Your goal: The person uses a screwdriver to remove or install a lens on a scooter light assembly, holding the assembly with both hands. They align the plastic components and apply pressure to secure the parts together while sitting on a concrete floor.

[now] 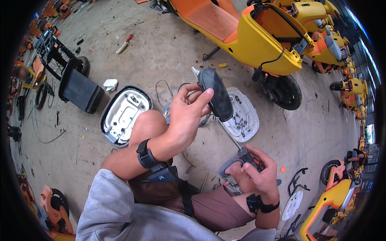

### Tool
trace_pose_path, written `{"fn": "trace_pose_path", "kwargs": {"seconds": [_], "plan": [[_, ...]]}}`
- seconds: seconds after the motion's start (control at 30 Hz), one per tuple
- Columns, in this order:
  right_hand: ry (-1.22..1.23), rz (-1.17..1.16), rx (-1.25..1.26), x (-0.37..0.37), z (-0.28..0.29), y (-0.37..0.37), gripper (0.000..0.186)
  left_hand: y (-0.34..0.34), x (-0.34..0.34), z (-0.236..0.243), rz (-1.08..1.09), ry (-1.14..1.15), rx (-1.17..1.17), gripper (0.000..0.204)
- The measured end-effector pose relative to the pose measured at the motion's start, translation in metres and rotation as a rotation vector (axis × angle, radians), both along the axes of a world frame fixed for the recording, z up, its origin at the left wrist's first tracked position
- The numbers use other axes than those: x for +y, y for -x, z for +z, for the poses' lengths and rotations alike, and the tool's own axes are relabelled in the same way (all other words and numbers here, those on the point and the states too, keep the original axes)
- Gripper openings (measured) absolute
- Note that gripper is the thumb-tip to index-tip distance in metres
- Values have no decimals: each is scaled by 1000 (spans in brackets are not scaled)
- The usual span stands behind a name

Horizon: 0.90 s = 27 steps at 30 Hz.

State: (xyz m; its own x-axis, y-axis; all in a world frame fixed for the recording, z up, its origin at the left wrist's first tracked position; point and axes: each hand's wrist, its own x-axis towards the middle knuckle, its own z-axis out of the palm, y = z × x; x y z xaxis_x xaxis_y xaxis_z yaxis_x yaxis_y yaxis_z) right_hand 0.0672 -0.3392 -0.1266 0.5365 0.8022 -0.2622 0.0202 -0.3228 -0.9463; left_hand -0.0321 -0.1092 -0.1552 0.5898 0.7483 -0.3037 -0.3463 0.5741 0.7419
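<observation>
Pinching a black oblong cover (218, 98), the left hand (187, 114) holds it above the floor (161, 48), partly hiding a white tray (254, 125). The right hand (263, 172) grasps a dark-handled screwdriver (244, 154).

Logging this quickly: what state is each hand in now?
Left hand: closed, holding a black elongated part.
Right hand: closed, holding a screwdriver by its dark handle.
</observation>
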Motion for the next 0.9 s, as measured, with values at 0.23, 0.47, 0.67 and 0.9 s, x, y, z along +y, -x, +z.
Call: {"fn": "trace_pose_path", "kwargs": {"seconds": [0.23,0.47,0.67,0.9], "plan": [[5,-9,77,-1,3,-1,46,-2,1,-3,-6,51,-28,41],[-9,8,95,-3,3,-2,46,-3,1,-8,15,3,-38,48],[-22,-10,141,-4,5,-3,46,-3,1,-4,-22,52,-33,46],[1,-5,138,-6,6,-4,47,-2,-1,2,-18,66,-16,47]]}}
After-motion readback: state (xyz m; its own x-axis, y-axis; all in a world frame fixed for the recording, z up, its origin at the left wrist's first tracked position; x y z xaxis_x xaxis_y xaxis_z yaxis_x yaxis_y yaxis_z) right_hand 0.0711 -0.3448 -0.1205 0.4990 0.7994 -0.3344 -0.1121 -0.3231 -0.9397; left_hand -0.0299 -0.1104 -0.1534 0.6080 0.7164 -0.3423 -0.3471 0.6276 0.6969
